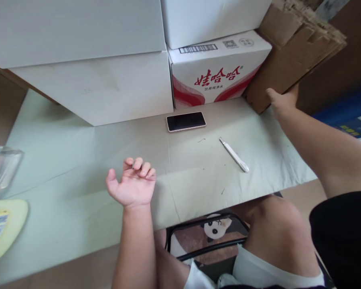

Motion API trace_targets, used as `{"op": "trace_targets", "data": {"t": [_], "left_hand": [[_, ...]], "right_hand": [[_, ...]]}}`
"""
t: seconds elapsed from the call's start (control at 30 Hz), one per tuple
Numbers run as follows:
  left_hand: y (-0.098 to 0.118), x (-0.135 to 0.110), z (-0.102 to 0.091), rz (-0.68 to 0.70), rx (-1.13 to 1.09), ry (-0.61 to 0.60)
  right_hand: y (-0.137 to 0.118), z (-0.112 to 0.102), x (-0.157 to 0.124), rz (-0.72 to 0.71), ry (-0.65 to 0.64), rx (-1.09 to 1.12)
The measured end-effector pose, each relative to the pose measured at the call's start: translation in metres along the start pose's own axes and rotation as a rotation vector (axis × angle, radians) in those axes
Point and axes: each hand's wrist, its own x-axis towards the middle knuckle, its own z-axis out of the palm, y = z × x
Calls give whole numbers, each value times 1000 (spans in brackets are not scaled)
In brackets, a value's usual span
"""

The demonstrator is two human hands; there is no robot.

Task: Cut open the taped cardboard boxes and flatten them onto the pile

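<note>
My left hand [134,182] is raised over the table, palm up, its fingers loosely curled and apart, with nothing in it. Off to the right, my right hand [284,100] grips the lower edge of a brown stack of folded cardboard [289,60], thumb on the near face and the other fingers hidden behind. The cardboard leans beside a white and red carton [218,74]. On the tabletop between my hands lie a phone [186,121], dark screen up, and a slim white craft knife [234,154] with its narrow tip pointing away from me.
Large white boxes [117,86] stand along the back of the pale green table [87,168]. At the left edge are a clear plastic container [3,168] and a yellow object with a barcode label [6,224]. A blue package [349,112] stands far right. Below is a black-framed stool [209,253].
</note>
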Motion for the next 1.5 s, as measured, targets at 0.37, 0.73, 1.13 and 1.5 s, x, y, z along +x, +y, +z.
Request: {"op": "trace_targets", "data": {"t": [0.37, 0.73, 1.13, 1.5], "left_hand": [[4, -1, 6, 9, 28, 32], [5, -4, 8, 7, 48, 42], [5, -3, 8, 15, 130, 17], [6, -5, 10, 25, 161, 9]], "right_hand": [[-8, 6, -17, -45, 9, -123], [-15, 10, -3, -40, -9, -73], [-10, 12, -31, 28, -162, -27], [3, 0, -37, 92, -177, -82]]}}
